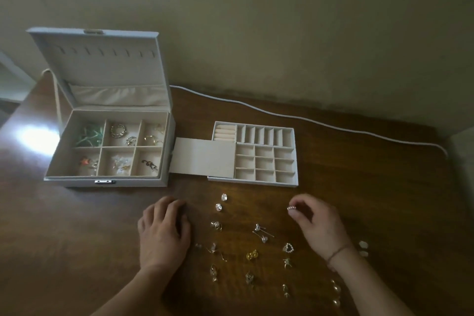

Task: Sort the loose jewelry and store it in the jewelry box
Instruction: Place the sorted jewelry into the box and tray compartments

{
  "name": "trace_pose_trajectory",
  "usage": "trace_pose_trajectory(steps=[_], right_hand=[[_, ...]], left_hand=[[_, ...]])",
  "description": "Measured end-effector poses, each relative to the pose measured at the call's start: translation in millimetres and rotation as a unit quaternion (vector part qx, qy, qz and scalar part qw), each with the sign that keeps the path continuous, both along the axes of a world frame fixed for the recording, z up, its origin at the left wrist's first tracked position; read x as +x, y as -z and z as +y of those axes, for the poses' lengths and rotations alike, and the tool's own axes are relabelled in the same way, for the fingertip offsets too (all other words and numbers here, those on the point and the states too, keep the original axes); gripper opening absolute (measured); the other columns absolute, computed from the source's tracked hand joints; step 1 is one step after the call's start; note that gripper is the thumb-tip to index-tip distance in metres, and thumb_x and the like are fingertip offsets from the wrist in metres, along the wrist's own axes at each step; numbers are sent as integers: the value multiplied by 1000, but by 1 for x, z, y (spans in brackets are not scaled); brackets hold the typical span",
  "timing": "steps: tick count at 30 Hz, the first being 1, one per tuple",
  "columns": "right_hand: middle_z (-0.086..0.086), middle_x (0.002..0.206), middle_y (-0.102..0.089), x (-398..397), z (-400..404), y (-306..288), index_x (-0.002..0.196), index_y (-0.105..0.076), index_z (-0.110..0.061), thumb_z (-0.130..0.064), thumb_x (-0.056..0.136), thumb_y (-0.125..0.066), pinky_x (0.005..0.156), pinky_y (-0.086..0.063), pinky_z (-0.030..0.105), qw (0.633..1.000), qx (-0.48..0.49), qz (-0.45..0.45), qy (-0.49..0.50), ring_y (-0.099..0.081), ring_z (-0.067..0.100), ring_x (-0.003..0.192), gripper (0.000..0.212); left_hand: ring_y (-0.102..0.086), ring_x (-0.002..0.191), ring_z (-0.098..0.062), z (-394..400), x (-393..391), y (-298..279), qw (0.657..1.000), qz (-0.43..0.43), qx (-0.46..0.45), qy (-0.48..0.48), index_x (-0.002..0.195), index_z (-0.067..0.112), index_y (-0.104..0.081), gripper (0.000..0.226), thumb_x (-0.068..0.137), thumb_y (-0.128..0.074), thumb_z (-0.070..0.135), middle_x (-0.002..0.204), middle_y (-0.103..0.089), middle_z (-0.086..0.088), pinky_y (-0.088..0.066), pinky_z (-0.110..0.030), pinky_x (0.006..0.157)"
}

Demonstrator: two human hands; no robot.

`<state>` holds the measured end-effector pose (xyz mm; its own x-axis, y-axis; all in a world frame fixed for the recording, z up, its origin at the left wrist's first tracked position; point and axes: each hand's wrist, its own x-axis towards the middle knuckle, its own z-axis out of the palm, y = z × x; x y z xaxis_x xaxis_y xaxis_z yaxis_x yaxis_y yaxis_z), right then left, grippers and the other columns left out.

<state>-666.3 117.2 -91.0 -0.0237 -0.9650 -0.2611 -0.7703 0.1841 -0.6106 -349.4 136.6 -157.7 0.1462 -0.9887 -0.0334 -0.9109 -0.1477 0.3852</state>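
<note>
Right hand: the right hand [318, 226] hovers over the wooden table [384, 187], thumb and forefinger pinching a small beaded ring [292, 208]; a thin bracelet [336, 253] circles the wrist.
Left hand: the left hand [164, 231] rests palm down on the table, fingers loosely bent, holding nothing.
Loose jewelry: small pieces lie in rough columns between the two hands, each apart from the next: two clear stones [221, 201] at the far end, a pair of pin-back studs [261, 233], a heart-shaped piece [288, 247], a gold knot-like piece [252, 254].
Beyond the right wrist: two pale studs [363, 247] and a few pearl-like pieces [335, 292] sit near the table's right side.
Jewelry box: the pale jewelry box [107, 182] stands open at far left, lid upright; all six square compartments hold pieces, among them green ones [89, 133] at back left and a chain ring [118, 130] in the back middle.
Tray: a divided insert tray [292, 182] lies just right of the box, a flat flap [202, 156] bridging the gap; its ring rolls, slots and small squares look bare.
Cable: a white cord [307, 118] snakes along the table's back edge by the wall.
Surface: dark glossy wood grain, with bright glare at left.
Open room: bare wood separates the jewelry rows from the box and tray.
</note>
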Motion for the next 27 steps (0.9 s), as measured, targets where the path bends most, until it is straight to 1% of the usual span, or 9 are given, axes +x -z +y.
trace_pose_trajectory(steps=[5, 8, 10, 12, 15, 18, 20, 23, 27], right_hand=[[-18, 95, -58, 50, -84, 4, 95, -64, -31, -30, 87, -64, 79, -52, 27, 998, -63, -10, 2, -54, 5, 92, 8], [-15, 100, -58, 74, -123, 15, 98, -65, -32, -33, 90, -60, 80, -47, 29, 996, -80, 48, -4, -51, 12, 101, 10], [-12, 102, -60, 81, -137, 21, 102, -66, -30, -34, 91, -58, 78, -42, 29, 994, -68, 90, -13, -49, 15, 103, 14], [-11, 101, -60, 81, -139, 23, 108, -65, -29, -36, 92, -56, 82, -43, 31, 991, -78, 107, -23, -48, 15, 102, 20], [-14, 96, -56, 61, -119, 16, 112, -63, -26, -27, 92, -56, 87, -46, 33, 991, -115, 61, -16, -47, 10, 100, 22], [-17, 100, -54, 25, -59, 8, 109, -66, -27, -21, 88, -61, 87, -44, 27, 988, -108, 65, -93, -46, 6, 100, 22], [-23, 101, -52, 3, -15, 8, 108, -67, -33, -25, 83, -68, 86, -44, 29, 975, -84, 120, -168, -46, 4, 101, 26], [-30, 102, -45, -15, 28, 19, 107, -64, -42, -38, 80, -67, 83, -44, 30, 953, -50, 170, -246, -40, 0, 100, 27], [-24, 100, -50, -20, 43, 32, 101, -66, -38, -42, 85, -50, 75, -49, 31, 950, -85, 173, -246, -44, 4, 97, 23]], left_hand=[[-40, 117, -27, -1, 0, 1, 1000, -2, 12, 1, 115, 22, -63, 44, 85, -38, 44, 124, -54, -4, -40, -50, 96], [-39, 118, -26, -2, 1, 1, 1000, -3, 21, 5, 116, 24, -62, 43, 86, -39, 44, 125, -53, -2, -41, -50, 97], [-38, 120, -25, -3, 2, 1, 1000, -5, 29, 7, 117, 25, -61, 44, 85, -40, 45, 126, -52, -1, -41, -49, 97], [-37, 120, -25, -3, 2, 0, 999, -4, 34, 4, 118, 25, -61, 44, 84, -40, 45, 127, -53, -2, -40, -49, 98], [-37, 121, -26, -3, 2, -1, 999, -2, 39, 2, 117, 25, -61, 45, 84, -39, 45, 127, -53, -4, -39, -50, 99], [-36, 123, -27, -3, 2, -1, 999, -2, 40, 4, 119, 24, -61, 47, 85, -38, 46, 128, -53, -6, -39, -51, 99], [-36, 123, -28, -3, 2, -1, 999, -5, 40, 4, 119, 23, -61, 48, 85, -37, 46, 129, -53, -7, -39, -52, 99], [-37, 122, -30, -3, 0, 0, 999, -8, 41, 0, 119, 22, -62, 48, 84, -37, 46, 128, -53, -7, -39, -52, 98], [-37, 122, -29, -3, 0, 0, 999, -9, 41, -2, 119, 23, -62, 48, 85, -37, 45, 128, -53, -7, -38, -51, 98]])
